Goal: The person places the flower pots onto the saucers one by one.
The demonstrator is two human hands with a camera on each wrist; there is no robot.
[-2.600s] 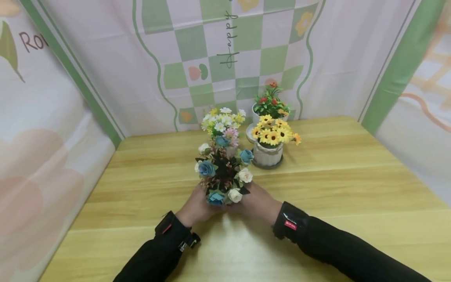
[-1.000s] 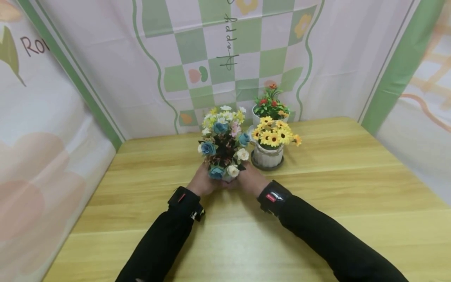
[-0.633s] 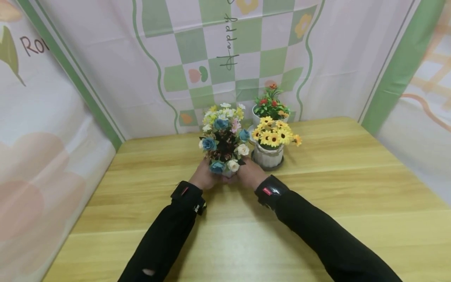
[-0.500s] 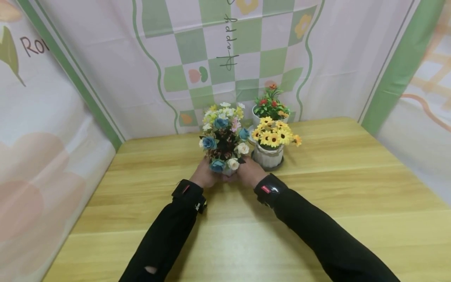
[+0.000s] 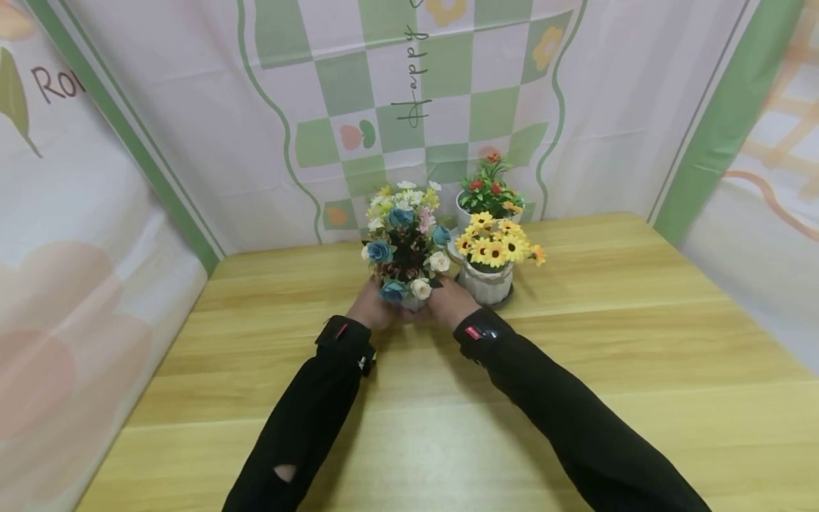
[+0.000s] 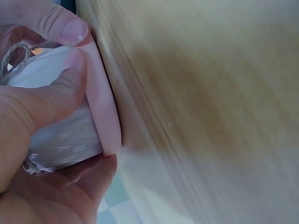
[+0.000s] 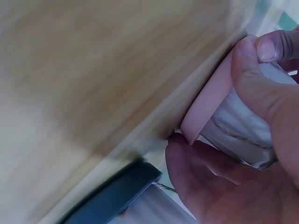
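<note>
Both hands hold a potted bunch of blue and white artificial roses [image 5: 409, 256] from either side, in the head view. My left hand [image 5: 372, 306] curls round the left of the pot, and my right hand [image 5: 451, 301] round the right. In the left wrist view the white flowerpot [image 6: 70, 135], tied with twine, sits in a pink saucer [image 6: 103, 107]; the two thumbs lie close together over it. The right wrist view shows the saucer low against the tabletop, with my right fingers [image 7: 180, 158] at its edge.
Right of the roses stands a whitish pot [image 5: 486, 283] of yellow flowers on a dark saucer [image 7: 114, 193]. Behind it is a red-flowered plant [image 5: 489, 195]. White and yellow daisies [image 5: 404, 195] show behind the roses. A printed curtain [image 5: 211, 142] borders the wooden table [image 5: 269, 291].
Both hands have carried the rose pot away from me toward the back, up close to the daisies and beside the yellow flowers. In the last half second it has shifted only slightly.
</note>
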